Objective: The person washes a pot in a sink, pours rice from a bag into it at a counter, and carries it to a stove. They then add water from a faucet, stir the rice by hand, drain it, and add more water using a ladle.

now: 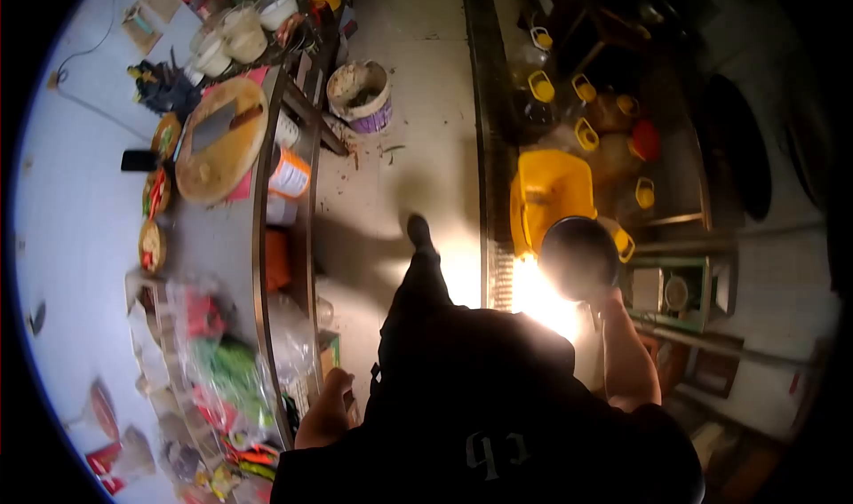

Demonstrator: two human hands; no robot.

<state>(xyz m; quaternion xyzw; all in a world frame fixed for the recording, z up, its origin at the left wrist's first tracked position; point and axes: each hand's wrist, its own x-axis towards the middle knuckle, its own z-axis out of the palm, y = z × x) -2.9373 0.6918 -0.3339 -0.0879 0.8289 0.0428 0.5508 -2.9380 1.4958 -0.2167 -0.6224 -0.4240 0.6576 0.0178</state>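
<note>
Wok (pixel 579 255), dark, round, held up in right hand (pixel 611 298) over bright flame (pixel 538 295), just by yellow bin (pixel 549 193). Surface (pixel 222 229) at left w/ round board (pixel 222 140). Left hand (pixel 329 406) rests at surface's near edge; can't tell if it's closed on anything.

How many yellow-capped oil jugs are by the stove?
5 visible yellow caps, clustered above the yellow bin; more may be hidden in the dark.
</note>
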